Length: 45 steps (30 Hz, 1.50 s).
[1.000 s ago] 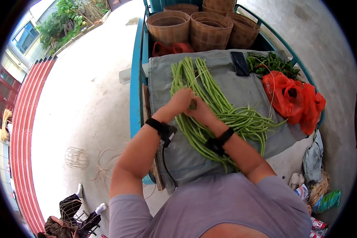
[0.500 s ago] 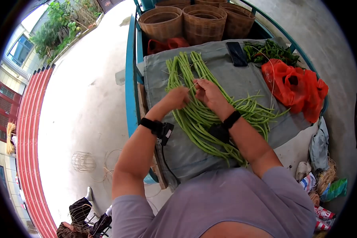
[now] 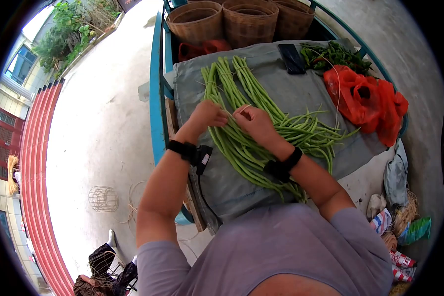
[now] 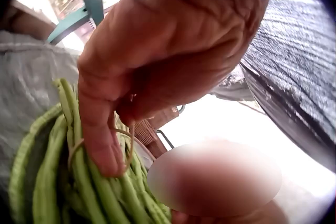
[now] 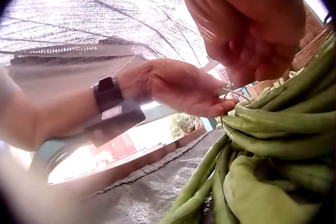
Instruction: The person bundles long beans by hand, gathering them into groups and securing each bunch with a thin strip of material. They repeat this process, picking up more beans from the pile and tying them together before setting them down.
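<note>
Long green beans [image 3: 241,145] lie in bundles on a grey cloth, their upper ends bound with thin ties. My left hand [image 3: 208,116] is over the leftmost bundle, its thumb and index finger pinching a thin pale strand [image 4: 130,148]. In the left wrist view that strand loops round the bean stalks [image 4: 79,166]. To its right, my right hand [image 3: 256,126] has curled fingers, with a pale strand end showing at the fingertips. The right wrist view has both hands close together beside the bundle [image 5: 283,124], the strand near the left fingertips.
Brown woven baskets [image 3: 195,24] stand at the back of the blue-framed cart. On the cloth [image 3: 182,74] are a black phone [image 3: 291,58], green peppers [image 3: 335,58] and a red plastic bag [image 3: 365,98]. A wire basket [image 3: 103,199] and a seated person [image 3: 106,269] are on the ground to the left.
The hands were together over the beans, then parted, the right one lifting to the right. Now both are over the left bundle with a small gap. The head view has tilted slightly down.
</note>
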Tool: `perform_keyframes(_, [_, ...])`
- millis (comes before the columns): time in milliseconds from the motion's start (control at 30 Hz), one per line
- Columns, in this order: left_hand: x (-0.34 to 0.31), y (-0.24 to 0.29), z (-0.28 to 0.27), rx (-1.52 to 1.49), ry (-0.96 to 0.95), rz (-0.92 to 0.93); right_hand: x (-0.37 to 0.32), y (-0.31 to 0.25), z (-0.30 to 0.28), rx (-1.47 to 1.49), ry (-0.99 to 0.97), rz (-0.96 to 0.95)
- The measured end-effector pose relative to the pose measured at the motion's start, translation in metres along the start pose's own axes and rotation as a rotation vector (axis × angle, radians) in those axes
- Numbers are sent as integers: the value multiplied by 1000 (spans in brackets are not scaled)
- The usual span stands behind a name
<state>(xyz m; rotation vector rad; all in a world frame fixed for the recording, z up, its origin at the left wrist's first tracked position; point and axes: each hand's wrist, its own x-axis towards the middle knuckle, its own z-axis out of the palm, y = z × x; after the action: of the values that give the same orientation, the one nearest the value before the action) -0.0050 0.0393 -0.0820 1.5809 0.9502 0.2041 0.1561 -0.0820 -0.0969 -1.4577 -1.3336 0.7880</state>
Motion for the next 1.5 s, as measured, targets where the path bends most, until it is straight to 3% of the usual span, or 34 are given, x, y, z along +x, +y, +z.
perform_keyframes(67, [7, -11, -3, 100, -10, -22, -1, -12, -2, -43, -6, -17])
perform_keyframes(133, [-26, 39, 12, -130, 51, -228, -4, -22, -3, -175, -2, -136])
perform_keyframes(233, [-27, 38, 10, -218, 84, -194, -9, -19, 7, -330, 69, -303])
perform_keyframes(433, [-8, 13, -1, -108, 30, -111, -11, -21, 23, -374, 177, -500])
perform_keyframes(500, [20, -19, -14, 355, -93, 170, -12, -25, 22, -433, 146, -498])
perform_keyframes(567, [21, -21, -11, 420, -43, 218, -13, -26, 21, -476, 108, -503])
perform_keyframes(633, [-4, 10, 10, 86, 170, 26, -13, -24, 18, -498, 63, -512])
perform_keyframes(733, [-11, 20, 14, 216, 97, 53, 10, -8, -8, -486, -135, -297])
perform_keyframes(833, [-16, 19, 19, 138, 70, 98, 32, -1, -14, -85, 18, -181])
perform_keyframes(933, [-11, 9, 18, 275, 143, 309, 48, 10, -7, -62, -236, -164])
perform_keyframes(1033, [-17, 16, 19, 464, 168, 364, 50, 16, -6, -68, -362, -49])
perform_keyframes(1133, [-29, 29, 26, 746, 312, 501, 49, 19, -7, 255, -414, 215])
perform_keyframes(1233, [-26, 24, 33, 807, 368, 574, 54, 28, -7, 241, -455, 250])
perform_keyframes(1333, [-25, 23, 34, 721, 302, 606, 52, 19, -9, 317, -447, 276])
perform_keyframes(1433, [-28, 26, 39, 771, 294, 553, 57, 28, -15, 363, -513, 364])
perform_keyframes(1500, [-23, 19, 42, 860, 354, 655, 58, 28, -17, 298, -498, 338])
